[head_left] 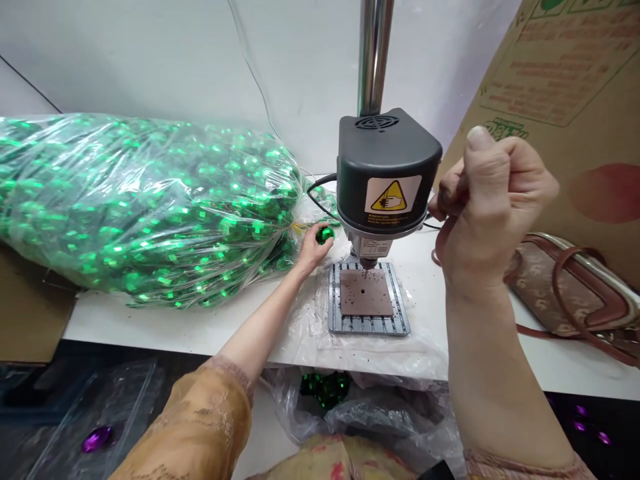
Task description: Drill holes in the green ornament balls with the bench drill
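My left hand [313, 249] holds a shiny green foil-covered ball [325, 235] in its fingertips, just left of a small bench drill press [385, 173]. The drill's dark head stands on a steel column, and its bit [368, 263] points down at a brown square pad [367, 292] with a small hole in it. That pad lies on a slotted grey metal base [367, 325]. My right hand [493, 207] is raised in a closed fist to the right of the drill head. Nothing shows in it, though the curled fingers hide the palm.
A large clear plastic bag of green balls [140, 207] fills the white table's [125, 327] left side. A cardboard box [565, 87] and a patterned handbag [565, 287] stand at the right. Below the table are a plastic bag [380, 413] and purple balls [97, 439].
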### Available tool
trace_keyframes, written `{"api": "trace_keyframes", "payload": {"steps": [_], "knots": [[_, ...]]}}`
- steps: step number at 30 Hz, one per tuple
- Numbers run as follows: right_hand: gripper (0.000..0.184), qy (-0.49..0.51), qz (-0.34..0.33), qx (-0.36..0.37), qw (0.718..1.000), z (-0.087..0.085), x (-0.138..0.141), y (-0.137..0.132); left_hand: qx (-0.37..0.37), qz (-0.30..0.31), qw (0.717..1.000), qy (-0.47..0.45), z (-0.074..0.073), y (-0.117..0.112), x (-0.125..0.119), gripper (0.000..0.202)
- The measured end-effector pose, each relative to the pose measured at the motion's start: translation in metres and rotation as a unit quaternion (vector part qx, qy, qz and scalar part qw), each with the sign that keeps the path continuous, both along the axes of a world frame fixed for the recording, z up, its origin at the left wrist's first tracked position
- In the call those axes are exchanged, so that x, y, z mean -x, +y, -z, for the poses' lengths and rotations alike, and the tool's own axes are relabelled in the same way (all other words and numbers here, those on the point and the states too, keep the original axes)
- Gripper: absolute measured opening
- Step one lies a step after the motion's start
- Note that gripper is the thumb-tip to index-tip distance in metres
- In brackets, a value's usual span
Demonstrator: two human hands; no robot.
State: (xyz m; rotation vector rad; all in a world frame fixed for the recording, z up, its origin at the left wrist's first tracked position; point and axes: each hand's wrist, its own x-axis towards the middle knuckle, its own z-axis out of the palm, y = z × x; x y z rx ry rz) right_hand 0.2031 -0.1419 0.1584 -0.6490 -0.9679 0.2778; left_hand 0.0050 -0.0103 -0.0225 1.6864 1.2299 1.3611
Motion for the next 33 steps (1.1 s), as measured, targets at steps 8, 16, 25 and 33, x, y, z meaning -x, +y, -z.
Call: {"api": "trace_keyframes", "payload": {"steps": [8,16,25,33], "knots": [[0.045,0.015,-0.014,-0.002,1.000,-0.001,-0.001,0.002,0.184,0.112,0.955,-0.203,0.009,-0.101,-0.011,0.062],[0.045,0.018,-0.030,-0.002,0.999,-0.003,-0.001,0.002,0.141,0.139,0.957,-0.211,0.026,-0.107,-0.027,0.063],[0.047,0.002,-0.025,-0.007,1.000,-0.001,-0.002,0.005,0.100,0.197,0.963,-0.151,0.033,-0.104,-0.030,0.065],[0.048,0.014,-0.023,0.001,1.000,-0.001,-0.002,0.004,0.075,0.234,0.960,-0.131,0.035,-0.104,-0.023,0.064]]}}
